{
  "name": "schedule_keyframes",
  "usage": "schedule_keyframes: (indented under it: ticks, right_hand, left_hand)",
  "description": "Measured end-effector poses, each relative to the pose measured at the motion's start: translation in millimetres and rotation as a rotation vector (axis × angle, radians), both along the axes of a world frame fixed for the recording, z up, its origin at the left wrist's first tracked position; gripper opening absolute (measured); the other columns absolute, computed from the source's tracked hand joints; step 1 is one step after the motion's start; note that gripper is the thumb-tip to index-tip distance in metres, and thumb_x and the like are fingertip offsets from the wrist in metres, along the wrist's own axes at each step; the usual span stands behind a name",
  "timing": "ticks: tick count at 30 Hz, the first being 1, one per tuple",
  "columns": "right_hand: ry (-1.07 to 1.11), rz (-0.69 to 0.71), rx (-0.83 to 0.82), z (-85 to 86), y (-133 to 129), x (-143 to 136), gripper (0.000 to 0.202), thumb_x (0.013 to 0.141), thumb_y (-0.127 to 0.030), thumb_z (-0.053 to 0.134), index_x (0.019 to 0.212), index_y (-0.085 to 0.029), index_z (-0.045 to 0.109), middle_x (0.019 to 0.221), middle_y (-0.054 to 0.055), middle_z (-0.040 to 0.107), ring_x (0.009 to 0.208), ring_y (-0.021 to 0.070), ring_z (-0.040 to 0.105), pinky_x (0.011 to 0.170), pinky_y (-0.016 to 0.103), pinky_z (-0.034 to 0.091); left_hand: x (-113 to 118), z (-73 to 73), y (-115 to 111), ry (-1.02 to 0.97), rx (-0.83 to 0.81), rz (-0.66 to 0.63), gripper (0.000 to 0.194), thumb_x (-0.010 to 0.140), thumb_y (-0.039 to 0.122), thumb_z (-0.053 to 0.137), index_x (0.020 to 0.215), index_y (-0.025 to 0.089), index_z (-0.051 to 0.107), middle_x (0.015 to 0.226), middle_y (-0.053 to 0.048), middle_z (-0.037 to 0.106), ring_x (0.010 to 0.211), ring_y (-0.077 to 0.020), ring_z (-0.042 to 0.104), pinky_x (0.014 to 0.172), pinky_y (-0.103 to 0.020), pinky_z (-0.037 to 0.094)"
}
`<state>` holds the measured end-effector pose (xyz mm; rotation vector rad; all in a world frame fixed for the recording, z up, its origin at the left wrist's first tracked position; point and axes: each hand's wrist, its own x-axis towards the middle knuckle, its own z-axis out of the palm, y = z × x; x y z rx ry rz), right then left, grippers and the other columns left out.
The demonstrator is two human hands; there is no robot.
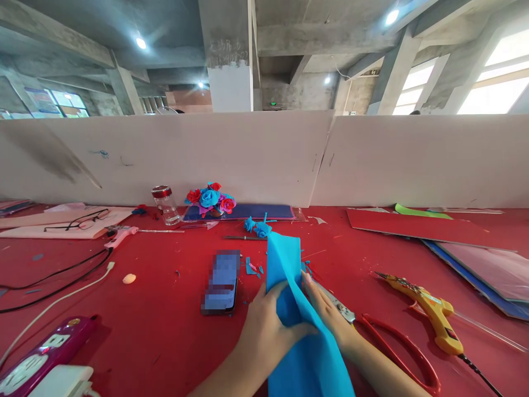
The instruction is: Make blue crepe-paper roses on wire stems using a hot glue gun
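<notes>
A bright blue sheet (289, 256), thin like paper or foam, stands up from the red table in front of me, its upper part bent into a fold. My left hand (268, 320) grips it from the left, thumb lying across the blue surface. On the other side my right hand (324, 303) has its fingers closed against the sheet's right edge. Red-handled scissors (350, 316) lie beside and partly under my right wrist. Small blue scraps (250, 267) and blue handmade flowers (262, 227) rest beyond the sheet.
A phone (221, 286) lies left of the sheet. To the right is a yellow glue gun (438, 314) near stacked coloured sheets (487, 270). A pink glue gun (122, 236), jar (166, 207), flower bunch (210, 197) and power strip (45, 353) are leftward. A white partition (206, 154) stands behind.
</notes>
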<state>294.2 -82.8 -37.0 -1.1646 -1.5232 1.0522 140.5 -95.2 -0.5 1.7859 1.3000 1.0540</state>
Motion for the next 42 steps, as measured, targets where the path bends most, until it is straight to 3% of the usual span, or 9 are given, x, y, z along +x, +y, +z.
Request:
schedule_keyframes:
  ticks: [3, 7, 12, 16, 19, 25, 32, 38, 42]
  right_hand:
    - [0.036, 0.017, -0.137, 17.1, -4, -3, 0.075, 0.079, -0.065, 0.040, 0.141, -0.023, 0.028, 0.147, 0.003, 0.027, 0.135, 0.0241, 0.021, 0.110, 0.044, 0.016]
    - [0.039, 0.079, -0.100, 39.2, -6, -6, 0.079, 0.073, -0.044, 0.065, 0.140, -0.023, 0.030, 0.143, 0.007, 0.037, 0.129, 0.0284, 0.035, 0.104, 0.045, 0.032]
    - [0.212, -0.053, -0.208, 49.5, 10, 11, 0.049, 0.077, -0.040, 0.059, 0.120, -0.018, 0.056, 0.112, 0.009, 0.066, 0.095, 0.0298, 0.064, 0.081, 0.043, 0.052]
    - [0.399, -0.088, -0.283, 55.7, 22, 30, 0.066, 0.075, -0.036, 0.063, 0.135, -0.032, 0.037, 0.110, 0.004, 0.067, 0.087, 0.0252, 0.067, 0.072, 0.039, 0.055]
    - [0.460, -0.025, -0.223, 56.8, 26, 39, 0.067, 0.078, -0.039, 0.060, 0.137, -0.042, 0.027, 0.119, 0.000, 0.063, 0.093, 0.0218, 0.065, 0.077, 0.037, 0.053]
    - [0.222, -0.102, -0.063, 51.3, 28, 52, 0.027, 0.076, -0.045, 0.062, 0.092, -0.026, 0.072, 0.102, 0.004, 0.069, 0.100, 0.0248, 0.058, 0.081, 0.034, 0.047]
    - [0.016, -0.130, 0.113, 67.4, 18, 49, 0.036, 0.082, -0.046, 0.053, 0.108, -0.024, 0.065, 0.103, 0.006, 0.068, 0.091, 0.0235, 0.059, 0.072, 0.031, 0.047]
    - [-0.165, -0.372, 0.303, 69.6, 13, 52, 0.029, 0.079, -0.045, 0.055, 0.089, -0.024, 0.072, 0.063, 0.000, 0.064, 0.055, 0.0157, 0.050, 0.045, 0.025, 0.035]
    - [-0.148, -0.427, 0.339, 73.7, 9, 53, 0.021, 0.075, -0.041, 0.060, 0.082, -0.026, 0.073, 0.067, 0.000, 0.069, 0.061, 0.0183, 0.056, 0.050, 0.027, 0.041]
  left_hand:
    - [-4, 1.1, 2, 0.113, 0.024, 0.064, 0.056, 0.061, 0.035, 0.073, 0.114, 0.025, 0.059, 0.117, -0.009, 0.060, 0.106, -0.0308, 0.056, 0.089, -0.043, 0.046]
    - [-8, 4.9, 4, 0.140, -0.013, 0.112, 0.051, 0.067, 0.035, 0.067, 0.115, 0.021, 0.059, 0.116, -0.011, 0.060, 0.105, -0.0314, 0.057, 0.087, -0.044, 0.046]
    - [-19, 12.3, 13, -0.046, -0.083, 0.154, 0.044, 0.070, 0.037, 0.066, 0.112, 0.026, 0.061, 0.120, -0.006, 0.059, 0.116, -0.0287, 0.049, 0.095, -0.042, 0.041]
    - [-30, 17.6, 21, -0.165, -0.145, 0.134, 0.046, 0.072, 0.036, 0.066, 0.117, 0.028, 0.057, 0.126, -0.003, 0.055, 0.121, -0.0269, 0.045, 0.098, -0.041, 0.038]
    - [-34, 22.6, 22, -0.174, -0.167, 0.073, 0.057, 0.067, 0.037, 0.071, 0.121, 0.030, 0.054, 0.130, -0.003, 0.052, 0.123, -0.0279, 0.042, 0.099, -0.042, 0.037]
    - [-39, 33.3, 20, -0.103, -0.214, -0.008, 0.059, 0.062, 0.037, 0.074, 0.118, 0.030, 0.056, 0.125, -0.005, 0.055, 0.110, -0.0311, 0.053, 0.080, -0.039, 0.051]
    - [-45, 32.9, 22, -0.124, -0.095, 0.016, 0.054, 0.068, 0.043, 0.069, 0.118, 0.028, 0.057, 0.104, -0.006, 0.067, 0.084, -0.0242, 0.064, 0.065, -0.031, 0.054]
    - [-53, 36.9, 23, -0.036, 0.072, 0.065, 0.045, 0.074, 0.042, 0.065, 0.117, 0.030, 0.057, 0.106, -0.004, 0.066, 0.088, -0.0216, 0.063, 0.073, -0.031, 0.053]
    - [-54, 42.0, 22, 0.003, 0.203, 0.095, 0.032, 0.074, 0.039, 0.066, 0.103, 0.027, 0.066, 0.100, -0.004, 0.068, 0.088, -0.0210, 0.062, 0.076, -0.030, 0.051]
